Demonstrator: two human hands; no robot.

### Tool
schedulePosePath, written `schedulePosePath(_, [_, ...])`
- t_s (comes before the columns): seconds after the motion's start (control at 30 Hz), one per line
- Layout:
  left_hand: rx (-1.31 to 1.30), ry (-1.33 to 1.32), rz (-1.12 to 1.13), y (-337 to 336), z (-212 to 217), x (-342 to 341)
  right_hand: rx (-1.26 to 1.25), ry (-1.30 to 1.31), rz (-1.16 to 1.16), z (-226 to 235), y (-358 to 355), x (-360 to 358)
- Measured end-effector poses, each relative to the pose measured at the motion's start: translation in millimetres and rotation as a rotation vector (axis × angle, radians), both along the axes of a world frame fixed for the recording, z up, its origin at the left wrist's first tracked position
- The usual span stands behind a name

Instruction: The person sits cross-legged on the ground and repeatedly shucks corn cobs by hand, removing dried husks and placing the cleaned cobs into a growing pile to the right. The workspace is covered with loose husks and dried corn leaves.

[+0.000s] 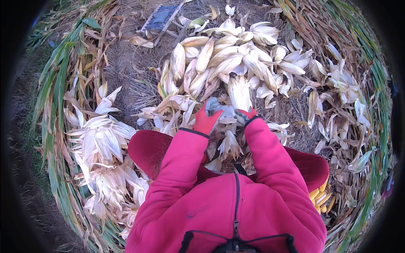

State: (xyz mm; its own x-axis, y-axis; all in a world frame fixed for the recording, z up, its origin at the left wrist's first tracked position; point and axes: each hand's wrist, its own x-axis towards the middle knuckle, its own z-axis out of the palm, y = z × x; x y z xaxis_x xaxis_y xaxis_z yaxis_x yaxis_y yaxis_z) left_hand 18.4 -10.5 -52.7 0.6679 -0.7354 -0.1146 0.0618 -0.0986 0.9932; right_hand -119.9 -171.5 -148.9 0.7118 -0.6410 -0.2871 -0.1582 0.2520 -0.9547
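1. The person's left hand (pixel 207 117), in a red and grey work glove, is clenched on the pale husk of a corn ear (pixel 238 93) that lies just beyond both hands, at the near edge of the pile.
2. The right hand (pixel 246 115), in a matching glove, grips the same ear's husk from the right side; its fingers curl in, and only the back of the glove shows.
3. The ear points away from the person, its papery husk leaves fanned open at the near end between the two gloves.
4. Both arms come up from the near edge in sleeves of a pink zip jacket (pixel 236 211), the sleeves close together and almost parallel.
5. A heap of unhusked corn ears (pixel 219 59) fills the far middle of the ground, the cobs wrapped in cream and yellowish leaves.
6. To the near left lies a mound of stripped white husks (pixel 99 145), well apart from the hands.
7. At the near right, just beside the person's leg, a few bare yellow cobs (pixel 321 197) show.
8. A small folding stool (pixel 162 17) with a dark seat stands at the far left of the heap.
9. Green and dry corn stalks (pixel 57 84) ring the whole spot on bare soil.
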Motion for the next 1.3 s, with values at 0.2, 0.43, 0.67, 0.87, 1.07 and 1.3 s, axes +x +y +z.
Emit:
schedulePosePath(0.2, [0.041, 0.305, 0.109, 6, 80, -17, -0.747, 0.153, 0.145, 110, 57, -25])
schedulePosePath(0.43, [-0.419, 0.98, 0.097, 34, 47, -31, -0.377, -0.011, 0.058, 132, 138, -58])
schedulePosePath(0.67, [-0.432, 0.923, 0.06, 39, 46, -35, 0.121, -0.186, 0.023, 114, 141, -64])
schedulePosePath(0.87, [-0.334, 0.811, 0.039, 43, 33, -30, -0.176, -0.067, 0.184, 105, 145, -61])
schedulePosePath(1.07, [0.027, 0.222, 0.064, 44, 73, -14, -0.716, 0.144, 0.073, 87, 112, -73])
schedulePosePath(1.3, [0.111, 0.344, -0.019, 51, 56, 2, -0.882, 0.266, 0.091, 141, 96, -78])
